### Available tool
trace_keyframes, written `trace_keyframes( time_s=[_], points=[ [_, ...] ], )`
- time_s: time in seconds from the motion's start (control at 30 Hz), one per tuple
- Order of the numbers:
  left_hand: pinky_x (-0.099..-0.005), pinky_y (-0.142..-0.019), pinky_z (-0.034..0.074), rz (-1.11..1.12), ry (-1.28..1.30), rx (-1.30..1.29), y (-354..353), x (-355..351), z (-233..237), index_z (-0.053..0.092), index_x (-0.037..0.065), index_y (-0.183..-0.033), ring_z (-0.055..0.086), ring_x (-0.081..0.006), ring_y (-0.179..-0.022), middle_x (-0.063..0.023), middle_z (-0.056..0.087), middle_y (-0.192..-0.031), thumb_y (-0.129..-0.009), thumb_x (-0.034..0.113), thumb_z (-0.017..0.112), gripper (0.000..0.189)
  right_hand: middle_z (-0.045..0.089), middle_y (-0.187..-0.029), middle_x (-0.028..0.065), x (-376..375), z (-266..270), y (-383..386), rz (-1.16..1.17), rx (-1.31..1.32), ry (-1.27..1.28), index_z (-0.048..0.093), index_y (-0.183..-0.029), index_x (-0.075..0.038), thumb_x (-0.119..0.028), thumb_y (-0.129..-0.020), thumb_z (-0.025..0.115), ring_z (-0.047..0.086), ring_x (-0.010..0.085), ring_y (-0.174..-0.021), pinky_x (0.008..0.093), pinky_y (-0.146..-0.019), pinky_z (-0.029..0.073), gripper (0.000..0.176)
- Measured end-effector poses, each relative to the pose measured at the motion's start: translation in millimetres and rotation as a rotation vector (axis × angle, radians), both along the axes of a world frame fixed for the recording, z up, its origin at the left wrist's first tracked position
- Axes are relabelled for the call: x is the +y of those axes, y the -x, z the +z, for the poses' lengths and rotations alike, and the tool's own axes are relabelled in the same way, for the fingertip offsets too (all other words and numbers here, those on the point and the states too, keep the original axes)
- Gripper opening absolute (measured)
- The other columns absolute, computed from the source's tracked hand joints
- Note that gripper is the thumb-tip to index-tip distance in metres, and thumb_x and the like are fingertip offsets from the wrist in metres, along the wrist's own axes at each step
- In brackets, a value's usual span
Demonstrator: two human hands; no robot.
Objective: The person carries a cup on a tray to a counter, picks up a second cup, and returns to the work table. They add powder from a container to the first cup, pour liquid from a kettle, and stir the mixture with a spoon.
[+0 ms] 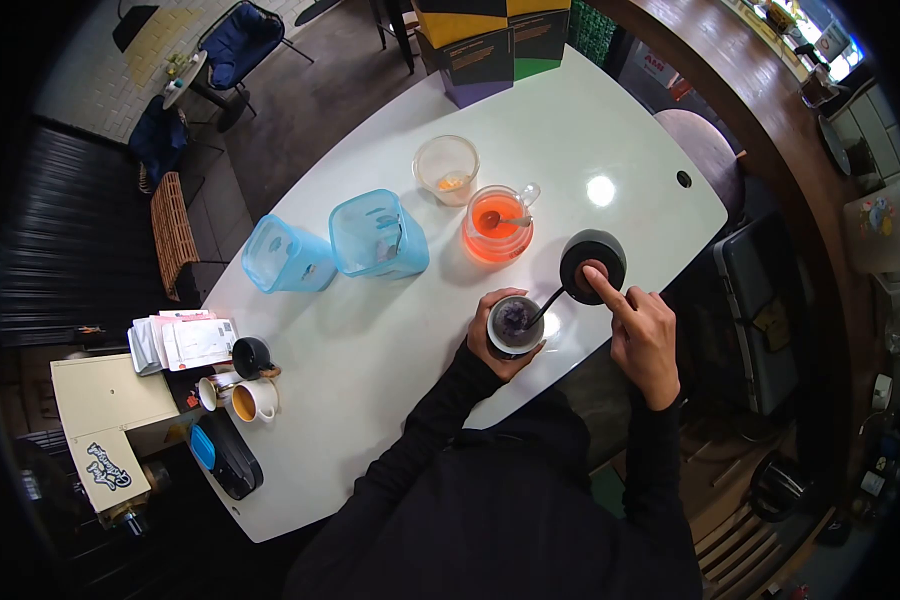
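My left hand is wrapped around a small cup with a pale rim. Dark purple, petal-like pieces lie inside it. A black gooseneck kettle is just beyond the cup, its thin curved spout reaching over the cup's opening. My right hand has its index finger stretched onto the kettle's brown lid knob. The other fingers are curled at the kettle's side, and the handle is hidden. Whether liquid runs from the spout is too small to tell.
Beyond the cup stand a glass jar of orange-red liquid with a spoon, a clear tub and two blue containers. Mugs, papers and a black-and-blue case sit left. Boxes stand at the far edge.
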State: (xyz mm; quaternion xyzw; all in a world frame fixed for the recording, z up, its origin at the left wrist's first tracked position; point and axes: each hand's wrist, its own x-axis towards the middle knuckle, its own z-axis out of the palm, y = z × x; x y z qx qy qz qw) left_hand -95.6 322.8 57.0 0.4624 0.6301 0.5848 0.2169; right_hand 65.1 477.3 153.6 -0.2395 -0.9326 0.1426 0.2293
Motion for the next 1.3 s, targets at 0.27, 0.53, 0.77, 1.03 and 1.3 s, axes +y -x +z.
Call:
trace_keyframes(
  time_s=[0.27, 0.53, 0.77, 1.03, 1.3],
  points=[
    [-0.0333, -0.096, 0.047, -0.016, -0.021, -0.031, -0.1, 1.5, 2.3, 0.039, 0.003, -0.127, 0.057, -0.0206, -0.111, -0.0141, 0.053, -0.125, -0.066, 0.008, 0.083, 0.076, 0.043, -0.062, 0.0072, -0.6, 2.0, 1.8, 0.007, 0.0, -0.019, 0.056, -0.134, -0.032, 0.01, -0.072, 0.056, 0.046, 0.0241, -0.055, 0.0359, -0.056, 0.039, 0.075],
    [-0.034, -0.097, 0.046, -0.019, -0.026, -0.034, -0.5, 0.9, -0.9, 0.038, 0.003, -0.128, 0.057, -0.0212, -0.112, -0.0145, 0.053, -0.125, -0.066, 0.008, 0.083, 0.076, 0.041, -0.061, 0.0067, -0.9, 2.7, 6.0, -0.032, 0.018, -0.071, 0.056, -0.134, -0.032, 0.009, -0.074, 0.057, 0.046, 0.0236, -0.055, 0.0354, -0.056, 0.039, 0.073],
    [-0.033, -0.095, 0.046, -0.021, -0.002, -0.031, 0.0, 0.7, 3.2, 0.039, 0.003, -0.128, 0.058, -0.02, -0.109, -0.0131, 0.053, -0.124, -0.066, 0.007, 0.083, 0.076, 0.041, -0.061, 0.0064, 2.5, 9.7, 1.5, -0.056, 0.01, -0.109, 0.056, -0.134, -0.033, 0.009, -0.073, 0.057, 0.045, 0.023, -0.054, 0.0349, -0.056, 0.04, 0.073],
    [-0.0324, -0.094, 0.047, -0.016, -0.033, -0.037, -0.3, 1.8, -1.0, 0.039, 0.003, -0.128, 0.058, -0.0192, -0.108, -0.013, 0.053, -0.124, -0.066, 0.007, 0.083, 0.077, 0.041, -0.061, 0.0065, 1.8, 11.5, -1.3, -0.025, 0.002, -0.093, 0.057, -0.133, -0.033, 0.01, -0.072, 0.057, 0.046, 0.0233, -0.055, 0.0348, -0.056, 0.04, 0.075],
    [-0.0326, -0.094, 0.047, -0.017, -0.012, -0.031, 0.2, 1.4, 1.4, 0.04, 0.003, -0.128, 0.058, -0.0193, -0.107, -0.0124, 0.054, -0.123, -0.066, 0.008, 0.083, 0.076, 0.041, -0.062, 0.007, 0.2, 8.9, 0.8, -0.02, -0.003, -0.066, 0.057, -0.133, -0.033, 0.01, -0.071, 0.058, 0.044, 0.0241, -0.054, 0.0354, -0.056, 0.04, 0.076]
  ],
)
